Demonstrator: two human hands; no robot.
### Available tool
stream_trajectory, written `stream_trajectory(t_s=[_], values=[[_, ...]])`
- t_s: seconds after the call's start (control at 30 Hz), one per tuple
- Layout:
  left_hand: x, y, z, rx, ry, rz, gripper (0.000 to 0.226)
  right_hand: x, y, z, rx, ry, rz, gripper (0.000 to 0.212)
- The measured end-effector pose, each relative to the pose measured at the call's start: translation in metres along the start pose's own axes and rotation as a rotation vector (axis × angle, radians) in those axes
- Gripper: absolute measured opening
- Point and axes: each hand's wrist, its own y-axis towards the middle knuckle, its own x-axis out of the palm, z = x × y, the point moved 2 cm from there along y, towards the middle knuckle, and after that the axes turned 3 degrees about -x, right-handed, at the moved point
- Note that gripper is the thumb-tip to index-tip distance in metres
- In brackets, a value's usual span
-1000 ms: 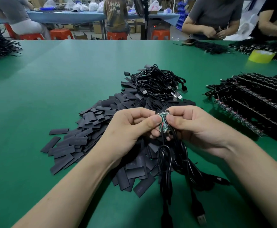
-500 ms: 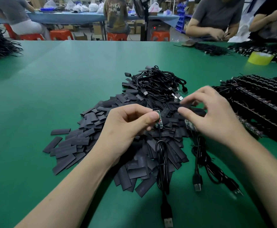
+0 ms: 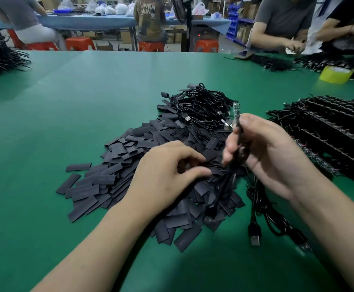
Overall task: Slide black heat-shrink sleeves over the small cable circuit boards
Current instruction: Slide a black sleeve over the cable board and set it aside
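**Board up in my right hand, left hand down on the sleeves**

My right hand (image 3: pixel 262 152) pinches a small circuit board (image 3: pixel 236 111) near its lower end, thumb against fingers. The narrow strip stands nearly upright above my thumb, blurred, with a pale glint along it. Its thin black cable (image 3: pixel 220 190) drops out of the grip, glossy and round, over the near side of the pile.

My left hand (image 3: pixel 167 178) lies knuckles-up on the heap of heat-shrink sleeves (image 3: pixel 113 180), with the fingers curled and thumb and forefinger drawn close. The spot between them is smeared, so I cannot tell whether they grip a sleeve.

The sleeves are flat, matte, charcoal-black rectangles with cut ends, lying loosely across one another. A few show faint pale print that is too small to read.

Behind the heap sits a tangle of cables (image 3: pixel 203 108), shiny black loops with metal plugs among them. Another USB plug (image 3: pixel 255 239), a silver shell on a black moulded grip, lies by my right wrist.

The table (image 3: pixel 66 114) is covered in smooth green mat. On the right, dark cables lie in ordered rows (image 3: pixel 329 133). Beyond them is a yellow tape roll (image 3: pixel 336 73).

Across the aisle, the back of an olive shirt (image 3: pixel 150 17) reads "UNKN OWN".
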Motion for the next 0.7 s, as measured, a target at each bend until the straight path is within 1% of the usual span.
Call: stream_trajectory(t_s=[0.07,0.13,0.2,0.27,0.37,0.43,0.47,0.57,0.63,0.7], values=[[0.002,-0.002,0.001,0.016,0.128,-0.064,0.030,0.000,-0.001,-0.002,0.059,0.129,0.017,0.018],[0.003,-0.002,0.002,0.030,0.162,-0.070,0.028,0.000,-0.001,-0.005,0.109,0.209,0.008,0.019],[0.003,-0.002,0.003,0.051,0.174,-0.057,0.022,0.000,-0.002,-0.007,0.142,0.256,-0.037,0.021],[0.002,-0.002,0.004,0.073,0.176,-0.041,0.014,0.000,-0.002,-0.007,0.166,0.219,-0.078,0.023],[-0.001,-0.002,0.004,0.089,0.150,0.011,0.009,0.001,-0.001,0.001,0.197,0.062,-0.079,0.023],[-0.003,-0.001,0.003,0.058,0.066,0.071,0.008,0.002,-0.001,0.007,0.201,-0.045,-0.083,0.024],[-0.004,0.000,0.002,0.013,-0.029,0.087,0.009,0.003,-0.001,0.010,0.191,-0.109,-0.087,0.025],[-0.006,0.003,0.000,-0.107,-0.314,0.055,0.012,0.007,-0.002,0.018,0.145,-0.261,-0.089,0.018],[-0.007,0.004,0.000,-0.112,-0.389,0.034,0.009,0.009,-0.002,0.022,0.132,-0.301,-0.103,0.017],[-0.007,0.005,0.000,-0.093,-0.416,0.028,0.008,0.010,-0.002,0.024,0.132,-0.305,-0.116,0.023]])
